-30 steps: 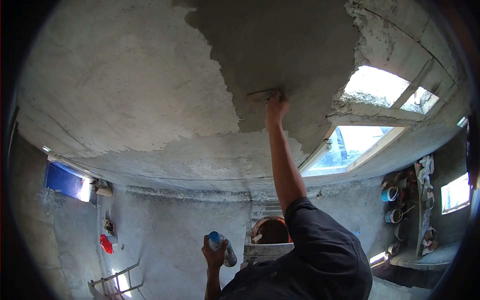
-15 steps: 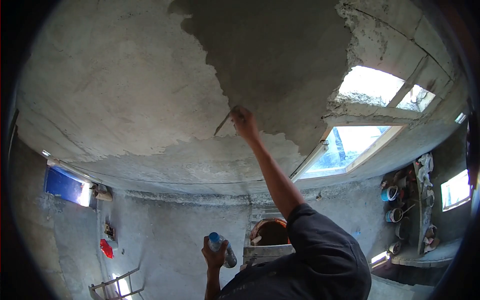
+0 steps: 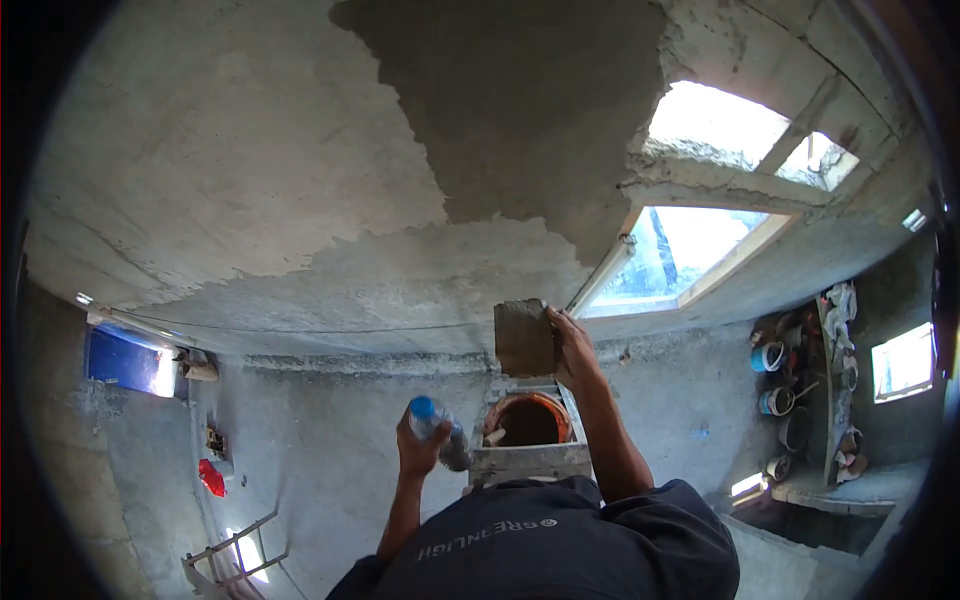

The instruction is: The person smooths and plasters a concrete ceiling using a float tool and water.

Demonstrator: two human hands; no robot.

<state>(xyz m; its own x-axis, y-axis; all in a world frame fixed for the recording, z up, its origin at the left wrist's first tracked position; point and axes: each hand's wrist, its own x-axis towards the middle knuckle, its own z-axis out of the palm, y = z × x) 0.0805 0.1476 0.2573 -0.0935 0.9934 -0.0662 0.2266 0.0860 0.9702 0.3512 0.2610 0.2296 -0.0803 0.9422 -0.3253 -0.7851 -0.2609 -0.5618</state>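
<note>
My left hand (image 3: 422, 447) is closed around a clear plastic bottle (image 3: 455, 450) with a blue cap, tilted, its contents not readable. In my right hand (image 3: 574, 350) is a flat rectangular scraper (image 3: 524, 340), thin and grey-brown, gripped by its right edge with its broad face towards me. It is held above an orange-rimmed bucket (image 3: 568, 425) with dark contents, apart from the wall. Ahead, the wall (image 3: 270, 150) carries a large dark patch of damp-looking plaster (image 3: 520, 110) with ragged edges; lighter plaster surrounds it.
The bucket stands on a wooden plank platform (image 3: 530, 458) in front of me. A framed window opening (image 3: 680, 255) is at the right, with rough openings above. Several buckets (image 3: 768, 357) stand beside a shelf at far right. A ladder-like frame (image 3: 235, 550) is at lower left.
My right hand has come down from the plaster patch's lower edge with the scraper, now turned broad face on above the bucket. My left hand still holds the bottle, shifted slightly left and up.
</note>
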